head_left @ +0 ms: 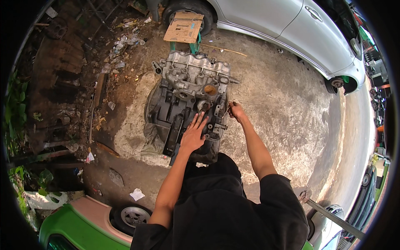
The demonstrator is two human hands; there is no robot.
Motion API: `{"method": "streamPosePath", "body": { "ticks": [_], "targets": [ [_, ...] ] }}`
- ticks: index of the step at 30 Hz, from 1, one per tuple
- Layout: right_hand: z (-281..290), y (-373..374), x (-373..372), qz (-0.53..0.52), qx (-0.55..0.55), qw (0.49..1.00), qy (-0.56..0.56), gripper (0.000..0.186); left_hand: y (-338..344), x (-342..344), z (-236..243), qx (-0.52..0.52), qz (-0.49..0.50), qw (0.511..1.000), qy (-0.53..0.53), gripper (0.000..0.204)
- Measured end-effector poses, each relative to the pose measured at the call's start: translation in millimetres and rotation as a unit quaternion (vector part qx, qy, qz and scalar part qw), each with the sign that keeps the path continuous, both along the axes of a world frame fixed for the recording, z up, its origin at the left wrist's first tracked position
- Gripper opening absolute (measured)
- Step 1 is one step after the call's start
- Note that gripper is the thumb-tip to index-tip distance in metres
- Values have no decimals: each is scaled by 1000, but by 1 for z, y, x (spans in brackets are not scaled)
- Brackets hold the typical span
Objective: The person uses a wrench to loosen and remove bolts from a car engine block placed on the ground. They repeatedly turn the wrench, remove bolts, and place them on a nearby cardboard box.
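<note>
A grimy engine block lies on a dark sheet on the concrete ground in front of me. My left hand rests flat on the near side of the engine, fingers spread. My right hand is closed around a thin tool at the engine's right edge, its tip against the metal.
A silver car stands behind the engine at the upper right. A piece of cardboard lies on a green stand by its wheel. A green and pink car sits at the lower left. Litter and planks line the left side.
</note>
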State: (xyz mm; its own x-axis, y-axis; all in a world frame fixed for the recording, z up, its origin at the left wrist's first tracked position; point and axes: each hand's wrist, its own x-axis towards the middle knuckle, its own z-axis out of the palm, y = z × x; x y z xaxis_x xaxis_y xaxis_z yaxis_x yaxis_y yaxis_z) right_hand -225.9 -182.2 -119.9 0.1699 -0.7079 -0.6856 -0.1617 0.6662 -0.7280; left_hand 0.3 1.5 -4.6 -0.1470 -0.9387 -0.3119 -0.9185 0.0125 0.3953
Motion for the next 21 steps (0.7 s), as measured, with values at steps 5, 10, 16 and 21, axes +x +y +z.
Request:
{"method": "streamPosePath", "body": {
  "ticks": [5,10,16,21],
  "targets": [
    [-8,2,4,16,-35,999,11,44,0,-1,-1,-6,-2,1000,-11,90],
    [-26,2,10,45,-84,993,68,43,1,0,-1,-10,0,1000,-7,91],
    [-42,6,12,53,-110,986,117,45,0,-1,3,1,6,1000,3,93],
    [-51,10,17,47,-69,976,203,51,0,-1,4,-5,11,1000,14,95]
  ]
}}
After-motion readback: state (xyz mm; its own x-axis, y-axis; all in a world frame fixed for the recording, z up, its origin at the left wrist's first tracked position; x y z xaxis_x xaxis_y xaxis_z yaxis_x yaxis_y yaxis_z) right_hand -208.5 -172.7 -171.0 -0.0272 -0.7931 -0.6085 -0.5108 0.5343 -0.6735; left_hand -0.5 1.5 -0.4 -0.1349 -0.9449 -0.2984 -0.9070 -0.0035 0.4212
